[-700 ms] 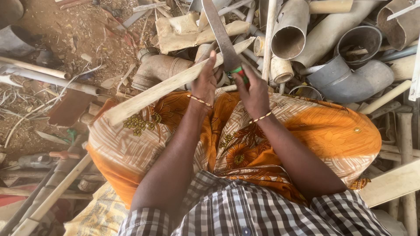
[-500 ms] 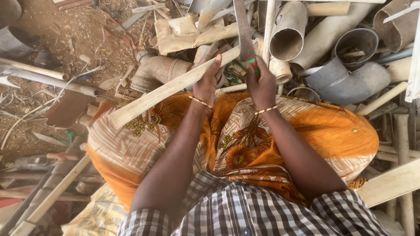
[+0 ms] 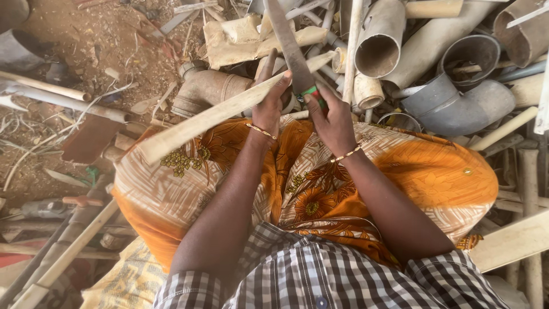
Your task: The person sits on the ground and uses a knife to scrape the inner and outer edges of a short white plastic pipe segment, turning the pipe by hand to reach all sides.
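Note:
My left hand (image 3: 270, 106) grips a long pale wooden strip (image 3: 220, 111) that slants from my left knee up to the right. My right hand (image 3: 331, 117) is closed on the green-banded handle of a large knife (image 3: 287, 43). The grey blade points up and away, crossing just above the strip's far end beside my left fingers. Both wrists wear thin bangles. My lap is covered by an orange patterned cloth (image 3: 434, 171).
A heap of grey and cream plastic pipes (image 3: 380, 43) and elbow fittings (image 3: 463, 106) lies ahead and to the right. Torn cardboard (image 3: 234, 40) sits behind the strip. Dirt ground with sticks and scraps (image 3: 86, 68) is on the left, a wooden plank (image 3: 509, 243) at right.
The knife blade has swung from leaning left to near upright and back to a leftward lean. My right hand shifted slightly on the handle; the strip stayed put.

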